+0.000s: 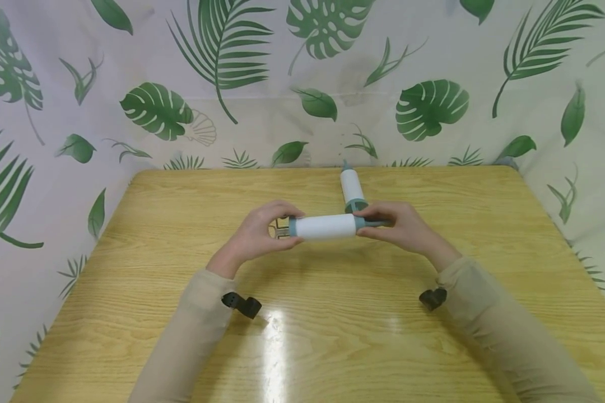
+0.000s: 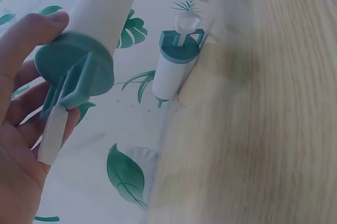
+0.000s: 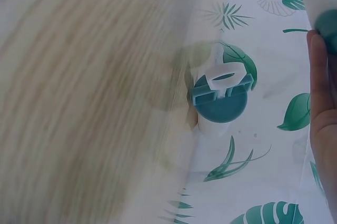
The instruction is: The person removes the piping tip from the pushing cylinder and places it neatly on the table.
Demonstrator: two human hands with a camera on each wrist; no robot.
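Note:
A large white-barrelled syringe (image 1: 326, 226) with teal ends lies level between my two hands above the table. My left hand (image 1: 259, 232) grips its left end, with thumb and fingers on either side of the teal cap (image 2: 73, 66). The teal bracket and pale plunger handle (image 2: 52, 134) stick out toward that palm. At the other end, my right hand (image 1: 400, 226) pinches the teal collar, and a thin teal tip runs under the fingers. A second, similar syringe (image 1: 352, 186) lies just behind, its nozzle toward the back; its ring handle (image 3: 226, 76) shows in the right wrist view.
The wooden table (image 1: 333, 324) spreads out beneath both arms. A leaf-printed sheet (image 1: 262, 134) hangs behind its far edge and along both sides. A black camera mount (image 1: 242, 305) sits at the left wrist, another (image 1: 432, 299) at the right.

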